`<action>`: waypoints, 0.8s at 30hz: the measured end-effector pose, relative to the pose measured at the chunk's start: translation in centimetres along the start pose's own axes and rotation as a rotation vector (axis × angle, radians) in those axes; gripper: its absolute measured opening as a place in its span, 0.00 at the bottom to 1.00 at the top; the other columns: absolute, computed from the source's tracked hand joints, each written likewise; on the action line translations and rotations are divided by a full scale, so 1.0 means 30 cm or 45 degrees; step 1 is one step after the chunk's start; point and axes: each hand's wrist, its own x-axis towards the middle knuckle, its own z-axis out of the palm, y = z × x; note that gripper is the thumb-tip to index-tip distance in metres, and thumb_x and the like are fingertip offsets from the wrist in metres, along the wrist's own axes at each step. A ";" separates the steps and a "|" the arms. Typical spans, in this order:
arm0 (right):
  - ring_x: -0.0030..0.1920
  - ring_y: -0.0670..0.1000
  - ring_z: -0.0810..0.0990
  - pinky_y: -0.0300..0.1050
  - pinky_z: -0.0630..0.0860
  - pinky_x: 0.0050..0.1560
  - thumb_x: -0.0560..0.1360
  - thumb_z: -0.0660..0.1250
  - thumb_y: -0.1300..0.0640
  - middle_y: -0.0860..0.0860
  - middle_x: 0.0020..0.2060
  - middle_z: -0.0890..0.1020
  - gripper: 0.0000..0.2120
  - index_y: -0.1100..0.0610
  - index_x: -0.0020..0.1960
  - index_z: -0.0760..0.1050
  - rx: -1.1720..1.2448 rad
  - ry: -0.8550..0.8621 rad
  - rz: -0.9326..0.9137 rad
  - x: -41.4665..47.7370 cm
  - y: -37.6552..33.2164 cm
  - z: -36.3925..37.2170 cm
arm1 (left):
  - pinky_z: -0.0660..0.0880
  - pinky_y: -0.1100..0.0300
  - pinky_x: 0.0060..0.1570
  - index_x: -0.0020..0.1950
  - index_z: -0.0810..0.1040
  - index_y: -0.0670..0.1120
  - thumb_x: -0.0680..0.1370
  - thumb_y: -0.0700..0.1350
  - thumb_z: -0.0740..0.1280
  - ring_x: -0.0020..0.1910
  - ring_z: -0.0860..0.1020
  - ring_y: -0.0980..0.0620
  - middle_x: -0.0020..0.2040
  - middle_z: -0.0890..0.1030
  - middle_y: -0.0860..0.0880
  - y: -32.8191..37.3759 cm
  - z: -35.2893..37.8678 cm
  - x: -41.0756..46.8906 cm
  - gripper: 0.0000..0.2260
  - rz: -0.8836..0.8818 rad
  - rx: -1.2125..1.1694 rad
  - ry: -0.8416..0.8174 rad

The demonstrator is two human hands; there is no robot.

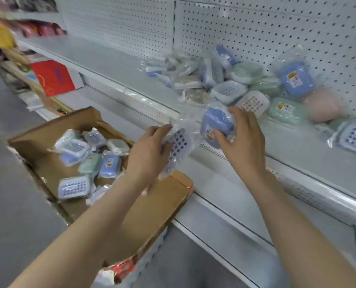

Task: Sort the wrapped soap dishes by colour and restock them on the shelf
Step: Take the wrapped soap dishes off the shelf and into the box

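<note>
The left grip (150, 148) is closed round a wrapped dish with a grid insert (178, 149), fingers curled over its top edge and thumb beneath, holding it tilted just above the far corner of the box (152, 206). The right grip (243, 140) clasps a wrapped blue dish (214, 125), fingers spread over its far side and thumb pressed on the near face beside a small label. The two held dishes hang side by side in front of the shelf (110, 59) edge, their clear wrappers meeting. On the shelf, against the pegboard (256, 28), lies a loose pile (220, 80) of wrapped dishes in mixed colours. At its right end are a labelled blue one (296, 80) propped up, a pink one (321, 106), a green one (285, 110) and a pink grid one (253, 102). Another grid dish (355, 139) lies apart at the far right of the shelf. The open cardboard box stands on the floor (11, 204) below the left arm and holds more wrapped dishes (85, 159), blue, green and grid-topped, jumbled together. A red carton (52, 77) sits on a lower shelf at the left.
</note>
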 end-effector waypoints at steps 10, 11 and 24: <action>0.52 0.51 0.75 0.42 0.69 0.42 0.74 0.72 0.49 0.52 0.56 0.75 0.24 0.52 0.66 0.69 0.264 -0.320 -0.089 -0.318 -0.608 0.397 | 0.74 0.53 0.46 0.73 0.69 0.50 0.79 0.48 0.64 0.55 0.77 0.43 0.65 0.75 0.47 -0.536 -0.410 -0.497 0.21 -0.351 0.222 -0.010; 0.53 0.51 0.75 0.42 0.68 0.43 0.74 0.71 0.49 0.52 0.57 0.75 0.24 0.52 0.66 0.69 0.278 -0.353 -0.093 -0.334 -0.654 0.428 | 0.75 0.53 0.46 0.72 0.69 0.50 0.79 0.48 0.64 0.55 0.78 0.43 0.65 0.75 0.47 -0.576 -0.440 -0.532 0.21 -0.384 0.236 -0.004; 0.56 0.49 0.75 0.41 0.71 0.49 0.74 0.71 0.47 0.50 0.59 0.75 0.25 0.51 0.67 0.66 0.352 -0.626 -0.122 -0.380 -1.061 0.873 | 0.78 0.52 0.45 0.70 0.72 0.53 0.79 0.46 0.64 0.48 0.79 0.43 0.59 0.76 0.48 -1.045 -0.624 -0.668 0.19 -0.692 0.286 0.006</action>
